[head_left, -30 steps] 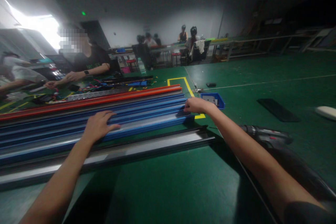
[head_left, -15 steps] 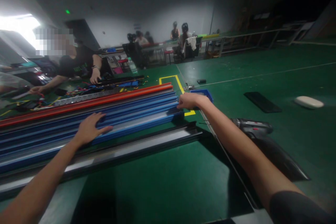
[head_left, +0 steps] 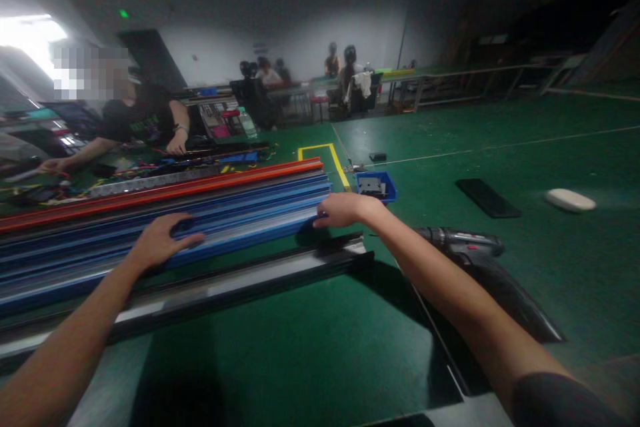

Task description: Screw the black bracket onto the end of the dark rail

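Long blue metal profiles (head_left: 260,220) lie side by side across the green table, with an orange profile (head_left: 280,168) behind them. My left hand (head_left: 161,240) is over the nearer blue profiles, thumb and fingers spread apart. Whether it presses on them I cannot tell. At their right end my right hand (head_left: 345,209) has its fingers curled round the end of the nearest blue profile; the fingertips are partly hidden. Closer to me lies a black profile (head_left: 285,268) with a pale, shiny inner face, touched by neither hand.
Right of my right hand are a blue bin (head_left: 391,192) holding grey metal parts, a cordless drill (head_left: 465,243), a black phone-like slab (head_left: 487,198) and a white oval object (head_left: 570,200). Yellow tape (head_left: 340,167) marks the table. Across it, a co-worker (head_left: 145,113) handles wires.
My right hand has come toward me along the profile ends, down to the nearest blue one, uncovering more of the blue bin. My left hand keeps its spread pose. The view has shifted slightly.
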`<control>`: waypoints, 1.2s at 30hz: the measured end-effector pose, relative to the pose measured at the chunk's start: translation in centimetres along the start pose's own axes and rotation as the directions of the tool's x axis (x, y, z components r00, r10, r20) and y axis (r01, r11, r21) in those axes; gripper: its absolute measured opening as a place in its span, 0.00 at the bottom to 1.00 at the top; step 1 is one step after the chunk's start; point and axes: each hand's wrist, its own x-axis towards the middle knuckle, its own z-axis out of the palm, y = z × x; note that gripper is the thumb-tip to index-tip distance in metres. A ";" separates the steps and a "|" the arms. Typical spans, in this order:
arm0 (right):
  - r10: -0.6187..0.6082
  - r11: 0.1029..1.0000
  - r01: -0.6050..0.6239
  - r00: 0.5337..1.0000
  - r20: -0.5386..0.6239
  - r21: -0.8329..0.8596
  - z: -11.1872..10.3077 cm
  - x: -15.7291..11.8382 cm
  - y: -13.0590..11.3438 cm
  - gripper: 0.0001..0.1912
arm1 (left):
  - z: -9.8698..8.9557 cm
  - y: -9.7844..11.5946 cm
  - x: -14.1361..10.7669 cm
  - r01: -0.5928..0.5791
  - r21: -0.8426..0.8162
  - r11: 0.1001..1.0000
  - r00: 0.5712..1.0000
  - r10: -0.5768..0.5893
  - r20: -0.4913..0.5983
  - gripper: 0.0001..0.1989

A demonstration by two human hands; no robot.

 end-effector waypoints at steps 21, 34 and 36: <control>-0.330 0.940 0.288 0.903 -0.276 -0.182 9.0 1.1 -8.8 0.40 | -0.6 -0.1 -0.3 -0.047 -0.024 0.999 0.996 0.048 0.072 0.37; -0.402 0.908 0.342 0.874 -0.273 -0.241 9.0 1.3 -8.3 0.38 | 0.0 -1.5 -0.4 -0.111 0.022 0.994 0.991 0.109 0.078 0.36; -0.394 0.912 0.336 0.876 -0.279 -0.235 9.1 1.3 -8.4 0.38 | 0.2 -1.6 -0.3 -0.105 0.033 0.994 0.992 0.103 0.070 0.37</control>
